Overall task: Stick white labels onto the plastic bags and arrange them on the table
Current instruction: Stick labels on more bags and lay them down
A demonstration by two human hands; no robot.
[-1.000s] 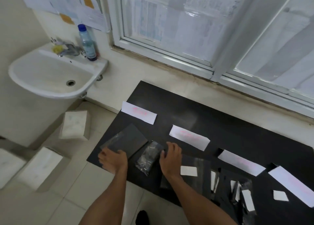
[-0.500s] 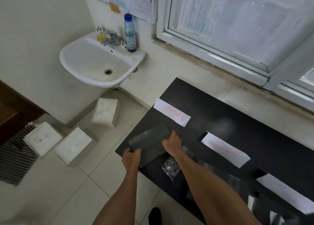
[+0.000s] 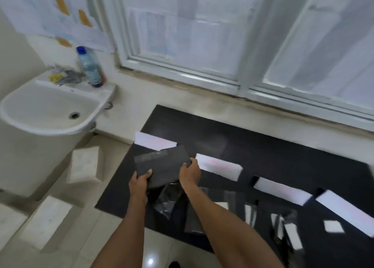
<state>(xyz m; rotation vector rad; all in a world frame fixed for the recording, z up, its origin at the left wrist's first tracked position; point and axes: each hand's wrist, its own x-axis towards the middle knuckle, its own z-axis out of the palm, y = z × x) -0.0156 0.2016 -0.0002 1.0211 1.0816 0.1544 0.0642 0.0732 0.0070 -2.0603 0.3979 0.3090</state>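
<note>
left hand (image 3: 139, 181) and right hand (image 3: 189, 172) pinch dark bag stack (image 3: 163, 166) near left edge of surface (image 3: 263, 152). few labelled bags (image 3: 287, 229) lie at near edge; stack unlabelled, most work left.

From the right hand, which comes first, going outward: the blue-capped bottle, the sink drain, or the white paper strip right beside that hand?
Measured from the right hand:
1. White paper strip, on the table just to its right.
2. Sink drain, far left.
3. Blue-capped bottle, on the sink's back rim; roughly as far as the drain, too close to rank.
</note>
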